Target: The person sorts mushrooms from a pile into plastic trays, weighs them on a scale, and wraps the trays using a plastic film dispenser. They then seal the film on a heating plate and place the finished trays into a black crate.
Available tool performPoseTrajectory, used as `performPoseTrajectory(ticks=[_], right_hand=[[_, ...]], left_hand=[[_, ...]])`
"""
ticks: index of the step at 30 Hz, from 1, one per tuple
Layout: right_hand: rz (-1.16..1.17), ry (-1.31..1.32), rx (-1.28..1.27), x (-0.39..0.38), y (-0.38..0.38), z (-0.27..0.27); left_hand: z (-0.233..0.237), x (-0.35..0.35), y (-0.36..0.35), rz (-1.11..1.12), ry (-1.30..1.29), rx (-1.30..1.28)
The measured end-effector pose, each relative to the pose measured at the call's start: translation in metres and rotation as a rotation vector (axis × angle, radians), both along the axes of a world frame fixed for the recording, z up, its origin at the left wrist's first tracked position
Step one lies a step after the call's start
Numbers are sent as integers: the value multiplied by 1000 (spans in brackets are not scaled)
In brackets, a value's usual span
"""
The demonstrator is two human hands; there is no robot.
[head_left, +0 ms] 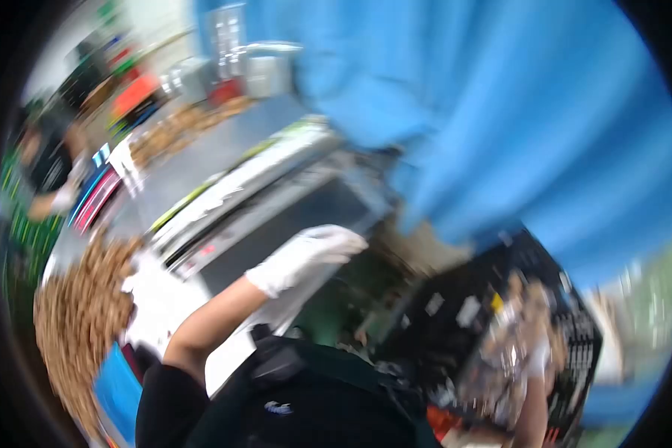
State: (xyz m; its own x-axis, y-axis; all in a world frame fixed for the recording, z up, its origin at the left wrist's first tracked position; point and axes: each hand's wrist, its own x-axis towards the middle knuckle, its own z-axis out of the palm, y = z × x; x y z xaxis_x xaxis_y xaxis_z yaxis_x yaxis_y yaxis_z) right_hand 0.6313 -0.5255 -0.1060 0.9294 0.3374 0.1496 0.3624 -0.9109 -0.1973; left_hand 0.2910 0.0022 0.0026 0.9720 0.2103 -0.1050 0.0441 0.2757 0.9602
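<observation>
My left hand [306, 257], in a white glove, hangs in front of the long grey machine [276, 231]. Its fingers reach out to the right with nothing visible in them. My right hand [537, 357], gloved too, is at the lower right, against the right side of a clear plastic bag [504, 355] with brownish contents. Motion smears those fingers, so their grip on the bag cannot be made out. The bag is over a large black crate [440, 306].
Many brown pieces [82, 306] are heaped on the table at left, with more [187, 127] at the back. A blue curtain [500, 112] hangs at upper right. Another person [48, 164] in gloves stands at far left, beside a pink-and-blue stack [95, 198].
</observation>
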Motion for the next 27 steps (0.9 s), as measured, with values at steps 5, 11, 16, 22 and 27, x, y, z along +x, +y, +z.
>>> performPoseTrajectory(ticks=[5,11,16,22,27], right_hand=[[292,-388,-767,-9,46,113],[438,143,231,-62,303,224],[1077,266,60,-160,542,254],[1499,391,-103,-208,772,198],[1584,837,-136,-255,915,124]], left_hand=[[11,-97,48,270,72,36],[60,-200,148,904,68,348],[21,-231,269,1153,311,467],[-53,-236,388,1020,802,691],[-102,-227,460,790,1000,761]])
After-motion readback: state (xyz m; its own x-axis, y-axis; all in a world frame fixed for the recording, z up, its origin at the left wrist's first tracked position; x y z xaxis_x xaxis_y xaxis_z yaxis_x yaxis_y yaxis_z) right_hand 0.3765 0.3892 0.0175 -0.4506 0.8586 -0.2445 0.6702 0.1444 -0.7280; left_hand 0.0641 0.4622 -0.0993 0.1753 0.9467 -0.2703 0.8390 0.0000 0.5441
